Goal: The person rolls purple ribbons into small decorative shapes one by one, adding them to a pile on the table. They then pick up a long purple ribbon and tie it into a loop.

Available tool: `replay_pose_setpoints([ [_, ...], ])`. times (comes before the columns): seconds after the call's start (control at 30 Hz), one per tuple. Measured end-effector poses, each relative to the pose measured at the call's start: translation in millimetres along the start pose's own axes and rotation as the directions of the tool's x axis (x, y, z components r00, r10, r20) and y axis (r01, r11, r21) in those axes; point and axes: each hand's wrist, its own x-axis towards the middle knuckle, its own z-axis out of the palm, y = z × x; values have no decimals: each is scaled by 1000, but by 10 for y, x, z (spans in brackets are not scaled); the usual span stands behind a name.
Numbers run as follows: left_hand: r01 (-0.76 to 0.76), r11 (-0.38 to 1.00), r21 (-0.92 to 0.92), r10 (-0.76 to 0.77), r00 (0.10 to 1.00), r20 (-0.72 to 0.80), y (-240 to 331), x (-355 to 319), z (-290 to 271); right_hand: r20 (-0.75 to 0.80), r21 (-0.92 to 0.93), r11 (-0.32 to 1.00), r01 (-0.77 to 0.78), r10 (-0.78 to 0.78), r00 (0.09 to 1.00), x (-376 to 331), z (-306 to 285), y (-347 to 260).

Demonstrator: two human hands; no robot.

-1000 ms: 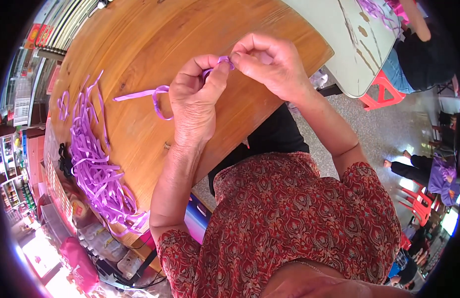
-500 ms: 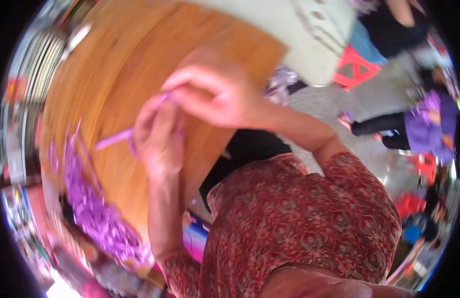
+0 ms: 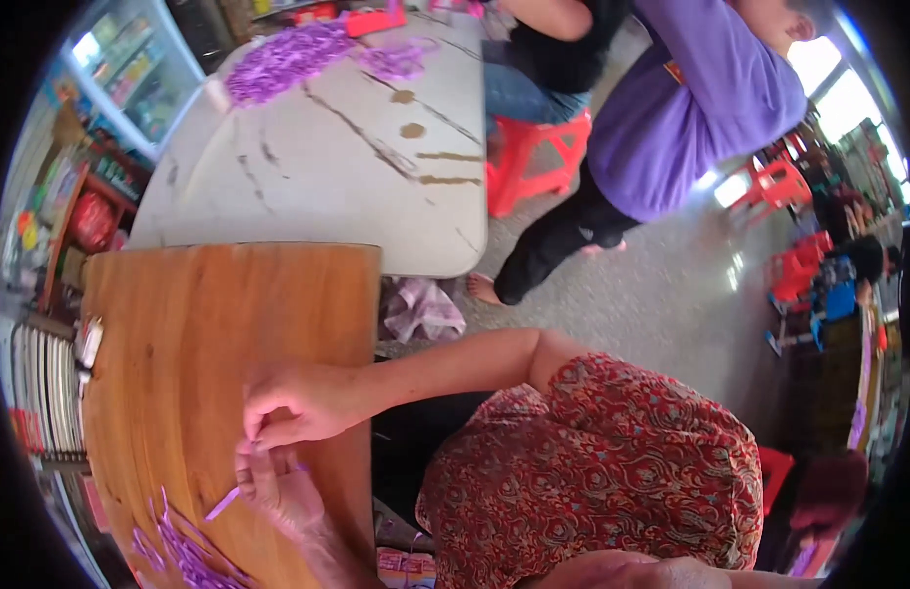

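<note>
Pinching a purple strip (image 3: 222,504) together, the right hand (image 3: 296,401) and left hand (image 3: 278,483) grip only its end. Loosened fingers could drop it among the loose strips (image 3: 185,555) on the wooden table (image 3: 209,314).

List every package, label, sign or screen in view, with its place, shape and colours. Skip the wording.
Small packets: bottom edge, below the wooden table; boxy, pink and white.
Flat packet: left edge of the wooden table; small, oblong, pale with red.
Glass-door cooler: upper left, by the white table; rows of coloured packages inside, too small to tell apart.
Screens: none in view.
</note>
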Motion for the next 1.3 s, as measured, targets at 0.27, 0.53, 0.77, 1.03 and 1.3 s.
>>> replay_pose_setpoints([
  [0.27,115,993,-21,-108,975,192,31,149,-19,48,-71,980,185,-181,982,103,-106,36],
  [0.53,176,976,-124,-158,977,146,4,156,-53,-11,-121,961,247,-250,968,133,5,80],
  [0.77,103,993,-53,-87,963,254,15,167,-83,-42,-100,984,150,-154,987,102,-41,2],
  [1.03,52,997,51,-60,985,161,25,135,-52,-66,2,999,38,-38,997,53,-49,34],
  [1.3,11,986,166,-31,992,119,57,105,13,-82,26,999,-38,40,996,-18,-98,95],
])
